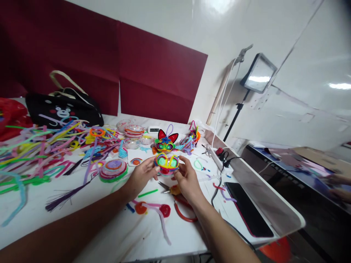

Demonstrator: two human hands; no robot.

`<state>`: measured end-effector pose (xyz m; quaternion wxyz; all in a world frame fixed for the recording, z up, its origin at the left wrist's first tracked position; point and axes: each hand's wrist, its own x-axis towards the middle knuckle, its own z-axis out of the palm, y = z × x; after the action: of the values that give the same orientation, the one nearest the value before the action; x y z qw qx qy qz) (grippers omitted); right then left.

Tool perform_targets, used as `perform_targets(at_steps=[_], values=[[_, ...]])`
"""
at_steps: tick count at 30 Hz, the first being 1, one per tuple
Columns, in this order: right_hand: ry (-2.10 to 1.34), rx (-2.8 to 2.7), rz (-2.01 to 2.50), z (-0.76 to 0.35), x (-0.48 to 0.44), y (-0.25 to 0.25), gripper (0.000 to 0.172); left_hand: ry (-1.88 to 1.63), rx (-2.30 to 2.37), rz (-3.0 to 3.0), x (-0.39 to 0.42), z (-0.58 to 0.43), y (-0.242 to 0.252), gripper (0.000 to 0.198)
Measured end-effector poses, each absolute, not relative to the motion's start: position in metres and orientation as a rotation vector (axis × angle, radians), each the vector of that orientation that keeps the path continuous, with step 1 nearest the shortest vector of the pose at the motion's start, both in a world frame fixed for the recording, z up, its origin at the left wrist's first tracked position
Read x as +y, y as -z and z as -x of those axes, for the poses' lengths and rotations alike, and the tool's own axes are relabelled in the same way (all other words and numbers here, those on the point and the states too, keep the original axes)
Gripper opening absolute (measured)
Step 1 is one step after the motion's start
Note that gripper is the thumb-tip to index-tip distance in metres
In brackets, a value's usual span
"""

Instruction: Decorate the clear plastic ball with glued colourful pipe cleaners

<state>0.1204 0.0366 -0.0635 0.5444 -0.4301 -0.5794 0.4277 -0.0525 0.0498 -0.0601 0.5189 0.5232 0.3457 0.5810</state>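
Two bare hands are seen from above, with a small mask-like piece [166, 163] held between them over the white bench [137, 233]. Its left edge is gripped by the fingertips of the left hand [144, 173], and its right edge by those of the right hand [187, 178]; neither hand is free. The piece is thus placed between the fingertips, with its yellow-outlined green eye patches left uncovered. Whether its lower edge is rested on the bench cannot be told.

The step in hand is judged to be the steadying or adjusting of this piece by both hands. For any next move, a light, even hold would be called for, since the coiled strands could be flattened by pressure.

Directly behind, a similar eared piece [165, 141] with red, black-edged ears is seen; whether the two are in contact is not shown. Pliers [174, 190] are laid just below the held piece, partly covered by the right hand and forearm. A green stem [148, 193] is placed near them. Farther left, a layered disc [113, 171] is set beside a heap of coloured stems [74, 137].
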Motion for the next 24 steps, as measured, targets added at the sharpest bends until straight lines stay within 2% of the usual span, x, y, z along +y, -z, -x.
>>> perform_targets(at_steps=[14, 24], values=[[-0.936, -1.432, 1.054, -0.1198, 0.0351, 0.0656, 0.059, -1.363, 0.912, -1.296, 0.0520, 0.0540, 0.0648, 0.048], [-0.945, -1.430, 1.096, -0.1206, 0.0343, 0.0667, 0.059, -1.364, 0.896, -1.286, 0.0489, 0.0515, 0.0629, 0.043]])
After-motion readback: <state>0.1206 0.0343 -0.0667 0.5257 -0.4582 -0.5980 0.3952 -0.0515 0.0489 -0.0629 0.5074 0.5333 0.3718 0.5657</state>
